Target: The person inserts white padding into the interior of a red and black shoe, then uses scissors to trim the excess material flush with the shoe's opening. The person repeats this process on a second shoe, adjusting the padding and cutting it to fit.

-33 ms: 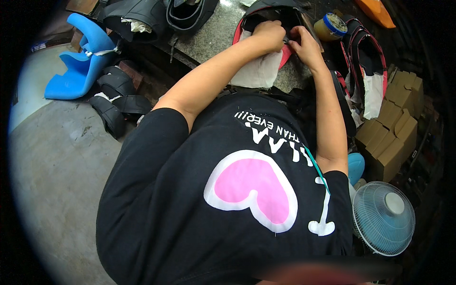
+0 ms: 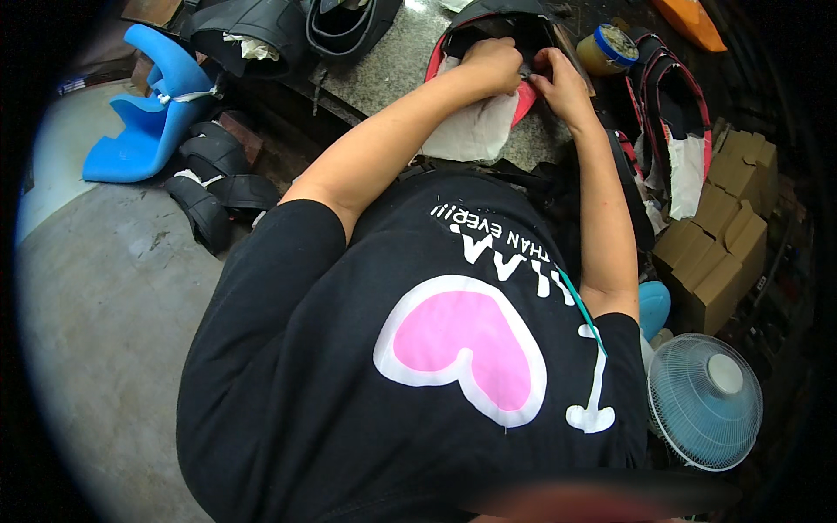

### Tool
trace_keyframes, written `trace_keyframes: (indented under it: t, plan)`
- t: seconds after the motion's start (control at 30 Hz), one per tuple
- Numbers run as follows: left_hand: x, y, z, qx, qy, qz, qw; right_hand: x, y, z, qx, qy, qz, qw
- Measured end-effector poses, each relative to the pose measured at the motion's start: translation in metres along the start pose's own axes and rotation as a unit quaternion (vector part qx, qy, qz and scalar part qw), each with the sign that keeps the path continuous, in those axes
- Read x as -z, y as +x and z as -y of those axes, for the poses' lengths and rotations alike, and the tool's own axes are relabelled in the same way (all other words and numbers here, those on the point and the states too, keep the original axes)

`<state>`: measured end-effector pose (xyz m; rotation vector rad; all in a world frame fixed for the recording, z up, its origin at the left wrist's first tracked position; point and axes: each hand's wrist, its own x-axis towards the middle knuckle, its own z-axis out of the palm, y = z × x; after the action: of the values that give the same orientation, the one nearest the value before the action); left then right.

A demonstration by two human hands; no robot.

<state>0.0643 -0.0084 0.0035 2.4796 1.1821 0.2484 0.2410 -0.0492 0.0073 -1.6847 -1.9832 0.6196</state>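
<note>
A black piece with red edging [image 2: 501, 22] and a white lining [image 2: 475, 131] lies on the grey stone worktop [image 2: 384, 70] at the top centre. My left hand [image 2: 493, 65] and my right hand [image 2: 558, 83] meet at its near edge, fingers closed and pinching the material between them. What the fingertips hold exactly is hidden by the hands. My black shirt with a pink heart fills the lower middle of the view.
A small round tin with a blue rim [image 2: 608, 48] stands right of my hands. More black, red and white pieces [image 2: 676, 113] lie to the right, above cardboard boxes [image 2: 724, 235] and a pale blue fan [image 2: 704, 401]. A blue plastic form [image 2: 153, 113] and black strips [image 2: 209, 183] sit at left.
</note>
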Motion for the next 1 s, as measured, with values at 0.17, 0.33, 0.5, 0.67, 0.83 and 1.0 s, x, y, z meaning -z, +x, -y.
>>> trace_keyframes:
  t: [0.17,0.33,0.5,0.67,0.83,1.0]
  plan:
    - [-0.007,-0.005,0.023,0.068,-0.217,-0.009,0.974,-0.005,-0.002,0.005,-0.015,-0.028,-0.022,0.999]
    - [-0.005,-0.016,0.036,0.15,-0.45,0.046,0.879,-0.011,-0.009,0.016,-0.02,-0.076,-0.056,0.995]
    - [-0.009,-0.019,0.031,0.059,-0.326,0.005,0.943,-0.01,-0.02,0.021,-0.059,0.098,-0.1,0.988]
    - [-0.013,-0.013,0.03,0.031,-0.315,-0.001,0.948,-0.021,-0.03,0.031,-0.126,0.153,-0.052,0.979]
    - [-0.011,-0.013,0.037,-0.021,-0.312,-0.034,0.949,-0.029,-0.025,0.036,-0.133,0.066,-0.108,0.983]
    - [-0.016,-0.025,0.038,-0.025,-0.286,-0.061,0.956,-0.024,-0.028,0.034,-0.085,-0.036,-0.112,0.989]
